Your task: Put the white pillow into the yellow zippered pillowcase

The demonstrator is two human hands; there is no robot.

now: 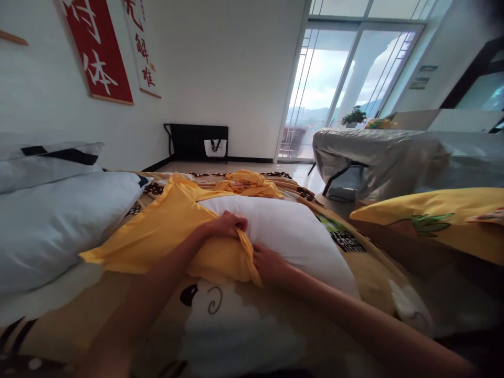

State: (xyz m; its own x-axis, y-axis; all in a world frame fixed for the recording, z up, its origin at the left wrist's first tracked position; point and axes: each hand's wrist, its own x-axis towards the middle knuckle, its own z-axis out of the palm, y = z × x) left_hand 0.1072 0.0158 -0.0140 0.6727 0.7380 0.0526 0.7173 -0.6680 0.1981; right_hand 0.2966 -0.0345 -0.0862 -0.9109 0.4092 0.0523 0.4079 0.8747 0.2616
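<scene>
2 bare forearms (346,307) on my remote feed, both long, slim and tapered, bare left hand (227,226), bare right hand (271,266)

A bedroom in a home, by its white pillows (291,236), cartoon-print blanket (240,325) and calligraphy scroll (100,52).

Around us we see white walls (232,68), a red scroll (105,63) hanging on the left one, and a pale, shiny floor (252,167). Ahead of us, bright glass doors (325,73) stand near a plastic-covered table (405,147) and a potted plant (355,115).
</scene>
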